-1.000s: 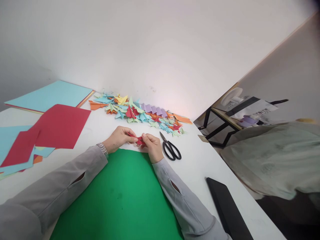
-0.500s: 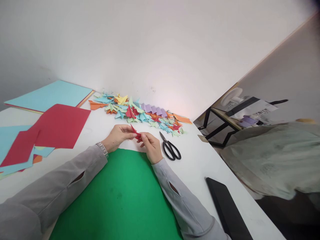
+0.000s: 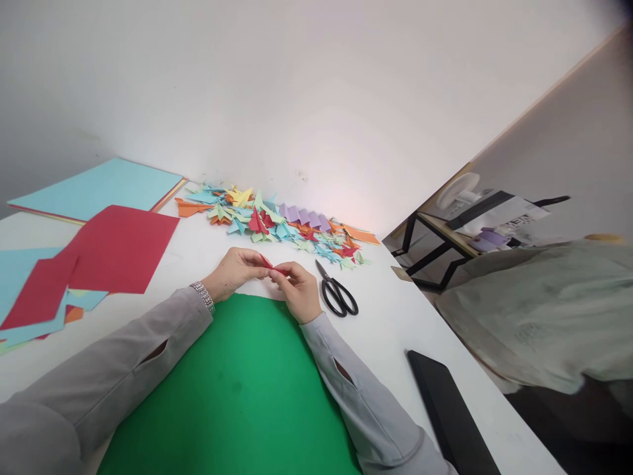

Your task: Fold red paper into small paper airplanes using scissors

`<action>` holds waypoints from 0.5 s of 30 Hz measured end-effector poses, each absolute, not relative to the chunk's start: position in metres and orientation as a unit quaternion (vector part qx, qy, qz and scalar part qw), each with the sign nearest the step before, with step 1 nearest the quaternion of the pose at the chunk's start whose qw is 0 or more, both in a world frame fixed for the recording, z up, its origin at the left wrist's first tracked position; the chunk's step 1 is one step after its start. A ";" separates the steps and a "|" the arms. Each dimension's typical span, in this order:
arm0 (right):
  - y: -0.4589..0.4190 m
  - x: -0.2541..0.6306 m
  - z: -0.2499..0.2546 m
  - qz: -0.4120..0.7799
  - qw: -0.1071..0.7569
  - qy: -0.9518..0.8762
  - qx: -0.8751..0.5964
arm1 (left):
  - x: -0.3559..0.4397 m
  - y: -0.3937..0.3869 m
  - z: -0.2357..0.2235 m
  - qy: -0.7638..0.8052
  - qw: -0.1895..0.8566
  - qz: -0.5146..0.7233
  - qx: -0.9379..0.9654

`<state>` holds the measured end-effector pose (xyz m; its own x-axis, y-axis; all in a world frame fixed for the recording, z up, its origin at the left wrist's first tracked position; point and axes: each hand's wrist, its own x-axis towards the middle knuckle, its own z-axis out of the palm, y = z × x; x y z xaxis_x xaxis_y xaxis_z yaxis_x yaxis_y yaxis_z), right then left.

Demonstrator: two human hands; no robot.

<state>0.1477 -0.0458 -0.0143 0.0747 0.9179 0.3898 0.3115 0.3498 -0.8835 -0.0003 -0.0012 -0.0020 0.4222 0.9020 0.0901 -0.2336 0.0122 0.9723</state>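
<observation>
A small piece of folded red paper (image 3: 266,261) is pinched between my two hands, just past the far edge of the green mat (image 3: 237,382). My left hand (image 3: 235,269) grips it from the left with thumb and fingers. From the right, my right hand (image 3: 299,290) pinches its other end, and the fingers hide most of the fold. Beyond my hands lies a heap of small folded paper shapes (image 3: 281,231) in many colours. Black-handled scissors (image 3: 338,290) rest on the table to the right of my right hand.
Red sheets (image 3: 128,251) and pale blue sheets (image 3: 30,277) lie on the left. A stack of large coloured paper (image 3: 109,188) sits behind them against the wall. A flat black object (image 3: 452,409) is near the table's right edge. Farther right stands a black-framed side table (image 3: 440,257).
The red paper has turned and flattened between my fingers, so less of it shows. My right thumb has shifted slightly left, closer to my left fingertips.
</observation>
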 end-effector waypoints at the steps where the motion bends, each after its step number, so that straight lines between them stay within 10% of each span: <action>1: -0.045 0.148 -0.015 0.292 0.543 -0.612 -0.495 | 0.000 -0.001 -0.002 0.306 0.640 0.438 0.552; 15: -0.041 0.151 -0.010 0.429 0.563 -0.536 -0.461 | -0.003 -0.002 -0.001 0.296 0.644 0.400 0.580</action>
<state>0.1505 -0.0412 -0.0100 0.0585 0.9765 0.2076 0.0106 0.2074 -0.9782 -0.0030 -0.0017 -0.0013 0.5038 0.8599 0.0828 -0.1725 0.0062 0.9850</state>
